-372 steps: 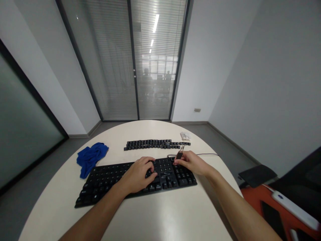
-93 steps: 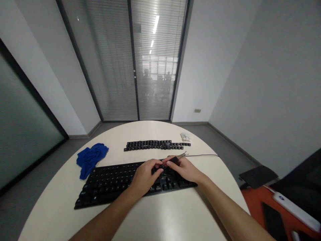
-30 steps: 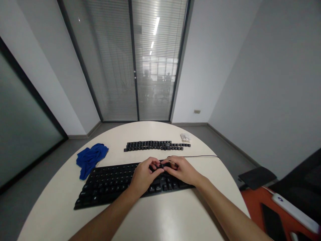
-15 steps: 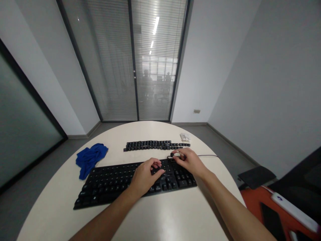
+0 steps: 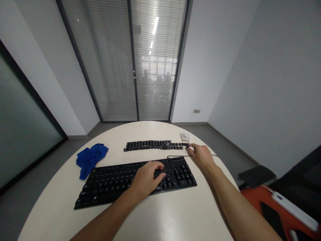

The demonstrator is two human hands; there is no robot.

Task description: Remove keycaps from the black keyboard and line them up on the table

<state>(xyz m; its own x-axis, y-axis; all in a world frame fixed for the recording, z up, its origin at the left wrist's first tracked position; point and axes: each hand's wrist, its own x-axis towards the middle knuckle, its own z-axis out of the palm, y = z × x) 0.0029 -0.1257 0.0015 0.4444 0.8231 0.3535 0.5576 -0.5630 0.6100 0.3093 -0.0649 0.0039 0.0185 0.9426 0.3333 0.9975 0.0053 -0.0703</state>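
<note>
A black keyboard (image 5: 110, 180) lies at a slant across the table in front of me. My left hand (image 5: 147, 177) rests over its right-middle part, fingers curved and thumb apart, with nothing seen in it. Beyond the keyboard, loose black keycaps (image 5: 147, 145) are lined up in rows. At the right end of these rows is my right hand (image 5: 200, 154), its fingertips pinched on a small dark keycap (image 5: 188, 146) that they partly hide.
A crumpled blue cloth (image 5: 91, 159) lies left of the keyboard. A crumpled white piece (image 5: 185, 136) sits near the far right edge of the round table (image 5: 160, 217). The keyboard's thin cable (image 5: 213, 155) runs off to the right. An orange-seated chair (image 5: 255, 204) stands at right.
My right hand has moved from above the keyboard's upper right corner, right and away, to the end of the keycap rows. My left hand has barely shifted.
</note>
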